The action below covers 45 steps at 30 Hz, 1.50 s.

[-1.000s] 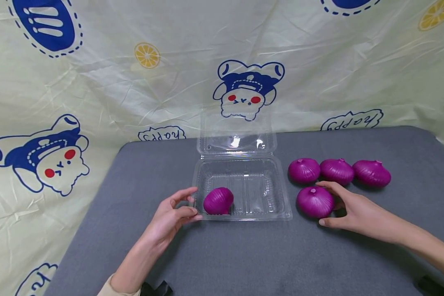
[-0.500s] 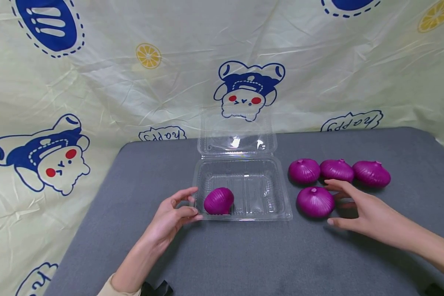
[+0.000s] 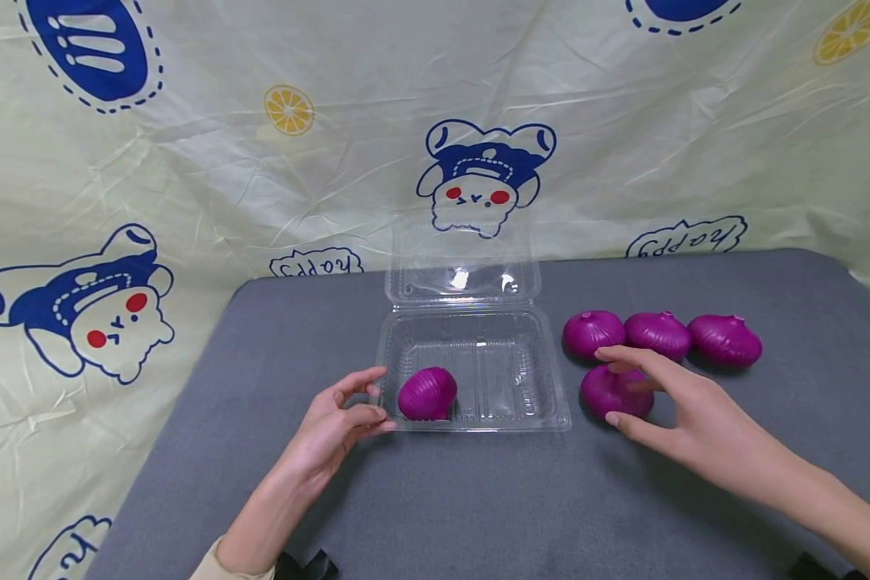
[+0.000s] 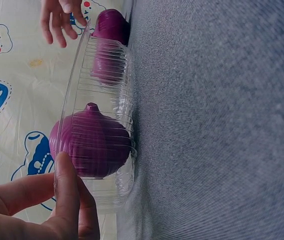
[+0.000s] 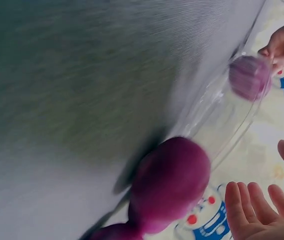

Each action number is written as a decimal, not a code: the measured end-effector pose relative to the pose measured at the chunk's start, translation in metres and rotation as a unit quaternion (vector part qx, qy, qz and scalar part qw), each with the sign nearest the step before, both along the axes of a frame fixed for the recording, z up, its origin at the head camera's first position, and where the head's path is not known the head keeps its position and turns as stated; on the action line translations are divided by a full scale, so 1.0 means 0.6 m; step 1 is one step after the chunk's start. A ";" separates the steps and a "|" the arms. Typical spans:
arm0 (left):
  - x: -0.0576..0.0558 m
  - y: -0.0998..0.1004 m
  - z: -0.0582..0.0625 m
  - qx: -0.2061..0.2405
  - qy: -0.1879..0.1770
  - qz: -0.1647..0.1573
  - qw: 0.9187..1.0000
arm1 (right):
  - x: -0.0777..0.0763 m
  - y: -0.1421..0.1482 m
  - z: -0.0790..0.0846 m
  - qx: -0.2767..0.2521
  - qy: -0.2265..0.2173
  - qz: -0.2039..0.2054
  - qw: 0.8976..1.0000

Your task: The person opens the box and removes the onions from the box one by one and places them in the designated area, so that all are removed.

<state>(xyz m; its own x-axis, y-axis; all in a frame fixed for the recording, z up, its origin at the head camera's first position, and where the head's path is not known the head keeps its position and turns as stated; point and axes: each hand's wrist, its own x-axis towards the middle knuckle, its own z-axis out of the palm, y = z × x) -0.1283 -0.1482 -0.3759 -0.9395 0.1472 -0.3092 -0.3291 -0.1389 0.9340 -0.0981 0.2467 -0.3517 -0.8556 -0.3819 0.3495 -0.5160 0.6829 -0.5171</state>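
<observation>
A clear plastic clamshell box (image 3: 471, 427) lies with its lid (image 3: 464, 283) raised at the back. My left hand (image 3: 337, 423) pinches its front left corner between thumb and fingers, as the left wrist view shows. Inside the box, at the front left, sits a purple onion (image 3: 428, 395). Right of the box, my right hand (image 3: 689, 403) hovers over another purple onion (image 3: 602, 395), thumb and fingers spread and hiding part of it. In the right wrist view a gap shows between that hand (image 5: 261, 212) and the nearest onion (image 5: 171, 182).
Behind the front onion is a row of three more: a left onion (image 3: 593, 334), a middle onion (image 3: 658, 333) and a right onion (image 3: 725, 339). All rest on a grey cloth-covered table (image 3: 449, 507). A printed curtain (image 3: 225, 177) hangs behind it.
My right hand first drew back rightward from the front onion, with its fingers apart, then came left and over it. The left hand and the box have stayed in place.
</observation>
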 end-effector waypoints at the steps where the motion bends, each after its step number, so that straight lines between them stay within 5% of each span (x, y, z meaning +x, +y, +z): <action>1: 0.000 0.000 0.000 0.001 0.000 0.001 1.000 | 0.000 -0.008 0.001 -0.004 0.000 0.007 1.000; 16: 0.000 -0.001 -0.001 -0.001 -0.004 -0.002 1.000 | -0.022 -0.093 0.002 0.011 -0.111 0.085 0.990; 45: -0.002 -0.002 0.001 -0.005 -0.007 -0.003 1.000 | -0.080 -0.229 -0.033 0.007 -0.105 0.124 0.987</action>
